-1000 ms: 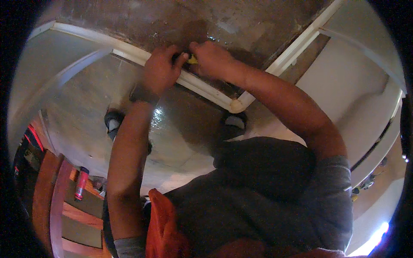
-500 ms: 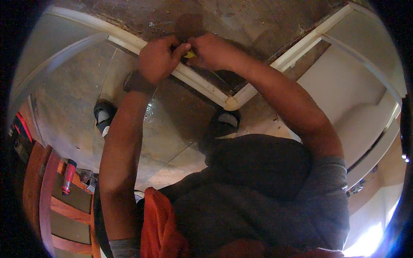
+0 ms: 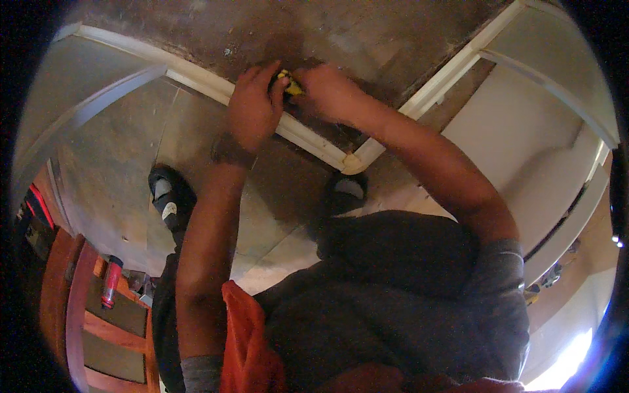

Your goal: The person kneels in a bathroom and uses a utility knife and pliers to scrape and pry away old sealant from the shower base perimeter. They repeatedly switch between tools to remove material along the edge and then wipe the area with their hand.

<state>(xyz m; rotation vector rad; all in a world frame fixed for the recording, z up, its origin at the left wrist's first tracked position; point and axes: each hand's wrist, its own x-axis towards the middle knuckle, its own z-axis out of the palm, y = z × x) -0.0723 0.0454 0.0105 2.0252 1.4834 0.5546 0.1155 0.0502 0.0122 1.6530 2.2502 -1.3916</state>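
A small yellow-and-black object [image 3: 293,85] sits between my two hands, above a white frame rail [image 3: 304,136]; its exact kind does not show. My left hand [image 3: 252,111], with a dark band at the wrist, holds it between thumb and fingers. From the other side my right hand [image 3: 331,93] is closed at the object, its fingertips mostly hidden and blurred. Near me the rail meets another white rail at a corner with a tan patch [image 3: 352,162].
A brown, worn surface [image 3: 367,39] lies beyond the rails. My dark shoes [image 3: 171,190] stand on the tiled floor. At the left are a wooden slatted piece [image 3: 75,301] and a red tube with a dark cap [image 3: 111,283]. A pale panel [image 3: 517,144] is at the right.
My left hand has shifted right and slightly nearer, and its fingers have spread a little. More of the yellow-and-black object shows. The view has moved slightly.
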